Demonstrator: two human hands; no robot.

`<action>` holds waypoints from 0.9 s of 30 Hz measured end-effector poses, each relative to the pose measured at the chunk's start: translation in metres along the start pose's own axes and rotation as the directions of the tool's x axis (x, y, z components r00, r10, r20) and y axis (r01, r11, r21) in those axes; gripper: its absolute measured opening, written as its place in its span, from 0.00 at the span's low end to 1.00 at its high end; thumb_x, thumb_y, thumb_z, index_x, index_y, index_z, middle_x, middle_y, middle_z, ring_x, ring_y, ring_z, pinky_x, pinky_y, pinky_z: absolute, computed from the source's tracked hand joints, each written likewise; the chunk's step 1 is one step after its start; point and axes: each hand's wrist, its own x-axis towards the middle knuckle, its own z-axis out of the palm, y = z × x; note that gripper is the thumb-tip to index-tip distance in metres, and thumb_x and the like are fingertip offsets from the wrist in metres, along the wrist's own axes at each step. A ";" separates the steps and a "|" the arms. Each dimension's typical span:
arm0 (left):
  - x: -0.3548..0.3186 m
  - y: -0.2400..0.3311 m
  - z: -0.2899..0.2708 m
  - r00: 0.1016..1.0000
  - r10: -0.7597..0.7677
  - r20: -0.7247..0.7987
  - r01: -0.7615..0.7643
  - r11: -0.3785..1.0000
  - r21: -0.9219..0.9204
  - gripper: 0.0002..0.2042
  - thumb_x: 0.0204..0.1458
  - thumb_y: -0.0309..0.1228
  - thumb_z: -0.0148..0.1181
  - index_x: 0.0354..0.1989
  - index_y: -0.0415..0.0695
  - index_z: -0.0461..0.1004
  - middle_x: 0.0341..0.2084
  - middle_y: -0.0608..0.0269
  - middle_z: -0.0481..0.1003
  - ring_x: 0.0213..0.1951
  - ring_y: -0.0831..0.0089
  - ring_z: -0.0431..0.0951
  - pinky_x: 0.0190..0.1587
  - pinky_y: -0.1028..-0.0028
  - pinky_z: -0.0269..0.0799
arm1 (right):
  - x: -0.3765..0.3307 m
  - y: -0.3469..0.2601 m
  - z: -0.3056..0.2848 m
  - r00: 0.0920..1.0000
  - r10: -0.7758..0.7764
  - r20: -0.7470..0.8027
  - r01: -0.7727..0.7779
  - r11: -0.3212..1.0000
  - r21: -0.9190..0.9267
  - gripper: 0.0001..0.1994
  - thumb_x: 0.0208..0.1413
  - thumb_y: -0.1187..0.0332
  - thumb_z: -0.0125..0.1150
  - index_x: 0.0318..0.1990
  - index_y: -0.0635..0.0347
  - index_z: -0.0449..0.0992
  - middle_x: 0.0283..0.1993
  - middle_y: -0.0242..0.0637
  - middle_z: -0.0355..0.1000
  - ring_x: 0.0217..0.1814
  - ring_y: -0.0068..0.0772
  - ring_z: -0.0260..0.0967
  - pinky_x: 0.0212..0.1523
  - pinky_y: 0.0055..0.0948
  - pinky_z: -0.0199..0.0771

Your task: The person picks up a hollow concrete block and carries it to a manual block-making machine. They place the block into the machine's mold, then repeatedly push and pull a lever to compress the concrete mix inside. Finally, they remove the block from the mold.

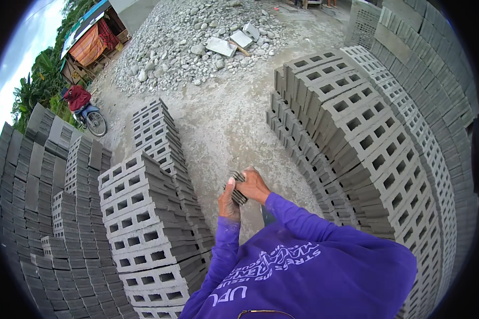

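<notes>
In front of my body, both hands meet on a small dark bundle (240, 198) with pale stripes; it looks layered or folded, and its kind is unclear. My left hand (228, 203) is closed on its left side, thumb pointing up. From the right, my right hand (255, 186) grips it with the fingers curled over, hiding part of it. Purple long sleeves cover both forearms. Stacked hollow concrete blocks (135, 212) stand to the left of my hands, apart from them.
More hollow blocks (368, 127) rise in long rows on the right. High block stacks (16, 175) line the far left. Pale, dusty ground (218, 122) runs between the rows toward a gravel pile (175, 37). A motorcycle (93, 118) is parked beyond the left stacks, near a shed (88, 45).
</notes>
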 end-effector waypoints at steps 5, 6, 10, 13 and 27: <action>0.200 0.040 0.052 0.997 0.006 0.080 -0.014 0.995 0.095 0.21 0.57 0.41 0.66 0.50 0.36 0.75 0.48 0.54 0.78 0.48 0.65 0.79 0.53 0.63 0.74 | 0.221 0.030 -0.010 0.982 0.005 0.191 -0.006 1.000 0.001 0.26 0.46 0.52 0.61 0.43 0.69 0.78 0.52 0.65 0.70 0.57 0.65 0.68 0.55 0.50 0.70; 0.236 0.050 0.070 0.989 -0.029 0.148 0.018 0.997 0.076 0.22 0.56 0.41 0.66 0.50 0.35 0.75 0.46 0.53 0.78 0.48 0.64 0.80 0.53 0.63 0.74 | 0.256 0.020 -0.016 0.985 -0.003 0.170 0.018 0.996 -0.083 0.30 0.44 0.51 0.62 0.46 0.72 0.75 0.55 0.65 0.68 0.60 0.64 0.66 0.57 0.49 0.70; 0.383 0.076 0.085 0.981 -0.190 0.024 0.180 0.956 0.231 0.21 0.57 0.41 0.64 0.50 0.37 0.75 0.41 0.55 0.80 0.41 0.65 0.83 0.46 0.65 0.81 | 0.383 0.004 -0.071 0.899 0.052 0.434 -0.065 0.998 0.015 0.31 0.44 0.52 0.63 0.49 0.72 0.75 0.53 0.55 0.71 0.57 0.53 0.71 0.53 0.42 0.72; 0.454 0.104 0.182 0.985 -0.163 0.052 0.152 0.973 0.177 0.21 0.54 0.40 0.67 0.47 0.33 0.76 0.37 0.55 0.81 0.37 0.67 0.83 0.39 0.70 0.81 | 0.479 0.006 -0.144 0.860 0.006 0.510 -0.204 0.921 0.333 0.25 0.49 0.53 0.63 0.47 0.66 0.78 0.48 0.44 0.76 0.52 0.44 0.73 0.48 0.38 0.71; 0.881 0.135 0.538 0.694 -0.601 0.397 0.418 0.785 0.457 0.20 0.56 0.43 0.64 0.46 0.36 0.76 0.36 0.54 0.81 0.40 0.65 0.83 0.45 0.65 0.79 | 0.879 0.174 -0.317 0.797 0.603 -0.047 -0.335 0.505 0.796 0.21 0.60 0.53 0.58 0.46 0.64 0.79 0.43 0.39 0.77 0.45 0.37 0.74 0.47 0.41 0.70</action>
